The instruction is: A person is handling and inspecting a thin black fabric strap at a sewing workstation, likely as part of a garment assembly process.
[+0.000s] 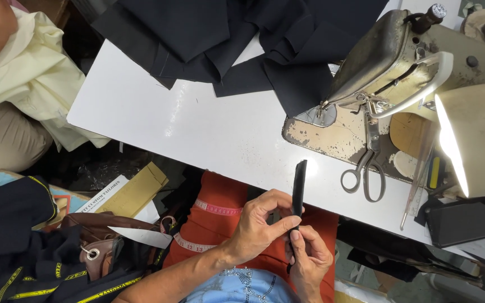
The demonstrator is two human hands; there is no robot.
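Note:
My left hand point(262, 221) and my right hand point(310, 258) are together over my lap, just below the white table's point(197, 123) front edge. Both pinch a narrow black fabric strip point(298, 182) that stands upright between them; its upper end reaches over the table edge. The left thumb and fingers press the strip's lower part, and the right fingers hold its bottom end. A pink tape measure point(217, 209) lies across my orange lap.
Several black fabric pieces point(237, 39) lie piled at the table's far side, one under the worn sewing machine's point(399, 62) needle. Scissors point(366, 168) and a black phone point(466, 222) rest at right beside a lit lamp point(472, 140). Cream cloth point(35, 78) and bags sit left.

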